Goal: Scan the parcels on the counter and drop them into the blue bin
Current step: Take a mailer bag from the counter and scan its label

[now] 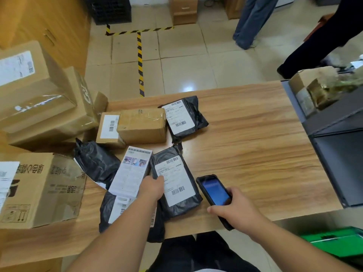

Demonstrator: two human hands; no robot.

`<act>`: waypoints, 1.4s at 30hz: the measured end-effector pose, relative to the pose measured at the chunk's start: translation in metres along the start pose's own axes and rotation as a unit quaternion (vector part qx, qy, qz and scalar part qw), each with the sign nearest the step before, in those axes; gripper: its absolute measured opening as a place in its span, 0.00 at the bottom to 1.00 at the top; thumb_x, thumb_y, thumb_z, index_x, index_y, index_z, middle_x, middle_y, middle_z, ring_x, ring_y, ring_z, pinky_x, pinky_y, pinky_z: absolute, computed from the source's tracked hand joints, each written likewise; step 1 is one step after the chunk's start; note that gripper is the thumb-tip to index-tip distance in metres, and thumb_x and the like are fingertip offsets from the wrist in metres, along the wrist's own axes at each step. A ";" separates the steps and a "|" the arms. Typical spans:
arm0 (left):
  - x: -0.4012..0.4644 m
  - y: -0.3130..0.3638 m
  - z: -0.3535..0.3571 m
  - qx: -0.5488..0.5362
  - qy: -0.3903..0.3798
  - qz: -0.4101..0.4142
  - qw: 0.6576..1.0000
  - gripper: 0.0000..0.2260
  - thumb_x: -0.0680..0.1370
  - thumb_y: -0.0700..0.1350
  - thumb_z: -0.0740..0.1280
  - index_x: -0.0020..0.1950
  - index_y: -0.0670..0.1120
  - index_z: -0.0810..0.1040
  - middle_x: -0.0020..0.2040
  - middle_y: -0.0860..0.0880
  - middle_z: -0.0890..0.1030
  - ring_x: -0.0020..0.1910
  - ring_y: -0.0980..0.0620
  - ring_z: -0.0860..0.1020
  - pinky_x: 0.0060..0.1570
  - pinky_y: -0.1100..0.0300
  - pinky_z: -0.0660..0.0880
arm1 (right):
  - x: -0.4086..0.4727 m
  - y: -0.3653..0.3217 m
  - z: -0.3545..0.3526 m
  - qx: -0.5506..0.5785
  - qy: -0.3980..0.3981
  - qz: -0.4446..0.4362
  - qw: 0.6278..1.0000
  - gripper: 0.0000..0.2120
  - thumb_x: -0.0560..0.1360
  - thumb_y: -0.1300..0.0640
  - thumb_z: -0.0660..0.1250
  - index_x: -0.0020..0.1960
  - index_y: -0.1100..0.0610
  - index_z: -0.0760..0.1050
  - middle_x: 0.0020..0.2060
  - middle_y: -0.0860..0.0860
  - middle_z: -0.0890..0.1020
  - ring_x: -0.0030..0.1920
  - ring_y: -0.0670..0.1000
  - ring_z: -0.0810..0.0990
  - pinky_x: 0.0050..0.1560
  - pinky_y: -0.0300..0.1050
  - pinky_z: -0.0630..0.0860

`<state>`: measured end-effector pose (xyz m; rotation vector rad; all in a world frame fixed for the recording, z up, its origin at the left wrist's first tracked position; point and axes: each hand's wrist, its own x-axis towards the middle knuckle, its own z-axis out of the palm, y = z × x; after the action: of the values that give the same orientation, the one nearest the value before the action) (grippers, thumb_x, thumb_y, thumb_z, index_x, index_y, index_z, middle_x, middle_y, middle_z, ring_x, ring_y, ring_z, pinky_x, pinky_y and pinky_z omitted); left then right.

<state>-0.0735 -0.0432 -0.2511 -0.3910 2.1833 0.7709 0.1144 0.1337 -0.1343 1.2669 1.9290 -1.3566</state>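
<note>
The black parcel (pixel 177 185), a soft plastic mailer with a white barcode label, lies flat near the front edge of the wooden counter (pixel 245 138), and the left hand (pixel 152 188) holds its left edge, thumb curled over the top and the other fingers hidden beneath, so how far they wrap cannot be seen. At 3 o'clock from that grip, just beside the parcel, the right hand (pixel 233 211) grips a dark handheld scanner (pixel 214 193); its blue screen glows, too blurred to read, and its lower end is covered by the palm. At 9 o'clock from the left hand a slim white printed carton (pixel 130 171) lies on another black bag (pixel 114 211), most of which is hidden under the carton and the forearm. At 10 o'clock a crumpled glossy black bag (pixel 94 161) shows only a sliver of its label. At 12 o'clock sit a taped brown box (pixel 142 125), a smaller labelled box (pixel 109 127) partly behind it, and a second labelled black mailer (pixel 184 118). Large cardboard cartons (pixel 39 99) stack up at the far left, cut off by the frame. At 2 o'clock, well apart, an open grey bin (pixel 337 154) runs out of the right edge, with a torn box (pixel 318 89) at its far rim. Two people's legs (pixel 253 20) stand on the tiled floor beyond the counter.
</note>
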 end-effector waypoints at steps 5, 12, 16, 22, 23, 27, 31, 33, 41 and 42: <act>-0.005 0.003 -0.010 -0.018 0.011 0.025 0.999 0.11 0.84 0.50 0.65 0.52 0.42 0.78 0.51 0.44 0.82 0.51 0.43 0.80 0.56 0.48 0.79 | -0.002 -0.002 0.007 0.004 0.003 0.000 1.000 0.25 0.65 0.48 0.83 0.53 0.46 0.71 0.47 0.51 0.83 0.46 0.52 0.85 0.48 0.54 0.85; -0.013 0.008 -0.016 -0.097 -0.023 0.049 0.994 0.13 0.83 0.51 0.67 0.49 0.42 0.77 0.47 0.44 0.85 0.51 0.42 0.83 0.56 0.42 0.82 | -0.009 -0.007 0.010 0.004 0.004 -0.016 1.000 0.27 0.66 0.47 0.82 0.59 0.48 0.73 0.49 0.49 0.82 0.49 0.51 0.83 0.43 0.46 0.81; -0.019 0.013 -0.022 -0.120 -0.025 0.070 0.990 0.11 0.83 0.52 0.67 0.49 0.44 0.79 0.47 0.46 0.86 0.50 0.43 0.84 0.56 0.38 0.82 | -0.016 -0.009 0.004 0.001 0.003 -0.022 1.000 0.26 0.66 0.47 0.83 0.57 0.48 0.73 0.48 0.51 0.82 0.46 0.52 0.84 0.40 0.46 0.79; -0.028 0.032 -0.035 -0.188 -0.017 0.082 0.979 0.08 0.85 0.50 0.66 0.53 0.46 0.79 0.49 0.47 0.87 0.47 0.45 0.87 0.46 0.45 0.86 | -0.027 -0.015 -0.009 -0.056 -0.026 -0.023 0.998 0.29 0.61 0.42 0.82 0.56 0.48 0.73 0.49 0.51 0.82 0.46 0.52 0.84 0.42 0.47 0.82; -0.029 0.034 -0.036 -0.195 -0.014 0.086 0.977 0.08 0.84 0.50 0.66 0.52 0.46 0.79 0.49 0.46 0.87 0.48 0.45 0.87 0.45 0.46 0.86 | -0.028 -0.017 -0.011 -0.069 -0.030 -0.024 0.997 0.30 0.60 0.41 0.81 0.56 0.48 0.73 0.49 0.51 0.82 0.46 0.52 0.84 0.43 0.48 0.82; -0.031 0.042 -0.040 -0.187 0.013 0.114 0.976 0.10 0.84 0.51 0.66 0.48 0.46 0.80 0.47 0.48 0.87 0.48 0.47 0.87 0.52 0.43 0.85 | -0.032 -0.025 -0.017 -0.122 -0.025 -0.029 0.992 0.31 0.59 0.39 0.81 0.55 0.48 0.73 0.49 0.50 0.82 0.47 0.51 0.84 0.46 0.49 0.83; -0.034 0.047 -0.041 -0.188 0.024 0.135 0.973 0.10 0.84 0.51 0.66 0.48 0.47 0.81 0.46 0.50 0.87 0.48 0.48 0.86 0.54 0.43 0.84 | -0.034 -0.033 -0.020 -0.162 -0.016 -0.040 0.986 0.26 0.63 0.42 0.80 0.53 0.50 0.73 0.48 0.51 0.82 0.47 0.52 0.84 0.42 0.46 0.79; -0.033 0.048 -0.042 -0.185 0.032 0.141 0.972 0.10 0.83 0.51 0.67 0.47 0.47 0.81 0.45 0.50 0.87 0.49 0.47 0.86 0.55 0.41 0.84 | -0.036 -0.037 -0.021 -0.173 -0.015 -0.041 0.984 0.25 0.64 0.42 0.80 0.53 0.51 0.73 0.48 0.51 0.81 0.47 0.52 0.84 0.41 0.44 0.78; -0.034 0.051 -0.046 -0.185 0.038 0.152 0.970 0.11 0.83 0.52 0.67 0.44 0.47 0.80 0.44 0.49 0.87 0.48 0.46 0.86 0.54 0.40 0.83 | -0.040 -0.047 -0.022 -0.200 -0.004 -0.042 0.979 0.26 0.64 0.42 0.80 0.53 0.51 0.73 0.48 0.50 0.81 0.47 0.51 0.82 0.42 0.45 0.79; -0.033 0.051 -0.046 -0.183 0.039 0.154 0.970 0.11 0.83 0.52 0.67 0.44 0.47 0.80 0.44 0.49 0.87 0.48 0.45 0.86 0.54 0.40 0.83 | -0.040 -0.048 -0.021 -0.201 -0.005 -0.042 0.979 0.26 0.63 0.41 0.80 0.53 0.51 0.73 0.48 0.50 0.81 0.48 0.51 0.83 0.42 0.46 0.80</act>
<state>-0.1031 -0.0324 -0.1818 -0.2686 2.2005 1.3605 0.0942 0.1320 -0.0716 0.9871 2.1326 -0.9388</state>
